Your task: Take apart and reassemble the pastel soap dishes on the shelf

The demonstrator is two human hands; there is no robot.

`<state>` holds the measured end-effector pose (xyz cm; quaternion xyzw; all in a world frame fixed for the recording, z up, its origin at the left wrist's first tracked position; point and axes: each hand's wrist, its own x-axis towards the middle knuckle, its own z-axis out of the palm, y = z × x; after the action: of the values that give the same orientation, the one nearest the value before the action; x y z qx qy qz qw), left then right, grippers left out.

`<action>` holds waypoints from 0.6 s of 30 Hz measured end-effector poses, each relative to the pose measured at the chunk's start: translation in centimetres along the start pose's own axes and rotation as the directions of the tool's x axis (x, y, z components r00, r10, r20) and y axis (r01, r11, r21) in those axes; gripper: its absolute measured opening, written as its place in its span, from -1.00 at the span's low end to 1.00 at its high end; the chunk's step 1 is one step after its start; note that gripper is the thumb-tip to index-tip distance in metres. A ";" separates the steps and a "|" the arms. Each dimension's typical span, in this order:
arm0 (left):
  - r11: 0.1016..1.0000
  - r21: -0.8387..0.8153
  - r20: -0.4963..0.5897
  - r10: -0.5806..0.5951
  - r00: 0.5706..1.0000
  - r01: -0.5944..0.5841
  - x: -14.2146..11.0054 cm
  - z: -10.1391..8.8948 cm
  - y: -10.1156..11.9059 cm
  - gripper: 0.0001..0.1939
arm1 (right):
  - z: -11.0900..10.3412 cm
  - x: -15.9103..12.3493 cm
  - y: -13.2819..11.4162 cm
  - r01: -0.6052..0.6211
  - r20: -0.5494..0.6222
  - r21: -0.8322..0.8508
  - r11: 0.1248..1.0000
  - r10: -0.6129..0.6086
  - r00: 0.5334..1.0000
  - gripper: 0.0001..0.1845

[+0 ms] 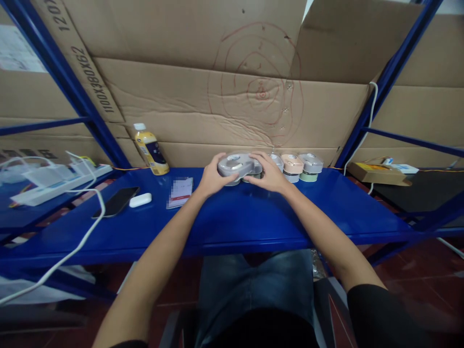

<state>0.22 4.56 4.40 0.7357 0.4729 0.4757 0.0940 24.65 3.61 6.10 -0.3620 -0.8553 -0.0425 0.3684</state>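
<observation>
Both hands are at the far side of the blue table. My left hand (pixel 211 178) is wrapped round a grey rounded plastic case (pixel 232 166) with a clear lid, fingers behind and thumb in front. My right hand (pixel 270 173) grips the right end of the grey pieces, at a second grey rounded case (pixel 257 167) that touches the first. Whether the two are joined is hard to tell. To the right, in the same row, stand a pinkish case (pixel 292 164) and a grey-topped case (pixel 311 162) over a green one (pixel 308 177). Another clear-lidded case (pixel 277 161) is partly hidden behind my right hand.
On the left of the blue table (pixel 232 222) are a yellow bottle (pixel 152 150), a printed card (pixel 180 192), a white earphone case (pixel 140 200) and a phone (pixel 118 202). A white cable (pixel 89 232) hangs over the front edge. Cardboard (pixel 181 96) walls the back.
</observation>
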 end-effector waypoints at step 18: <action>0.962 -0.271 0.598 0.202 0.775 -0.041 -4.5 1.7 0.1 0.04 | -0.2 -4.6 -0.6 -0.128 0.395 0.151 0.980 0.059 0.917 0.05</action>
<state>1.17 1.47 0.85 0.8630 0.3048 0.2664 0.3022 26.50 0.36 3.31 -0.3701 -0.8935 0.1225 0.2230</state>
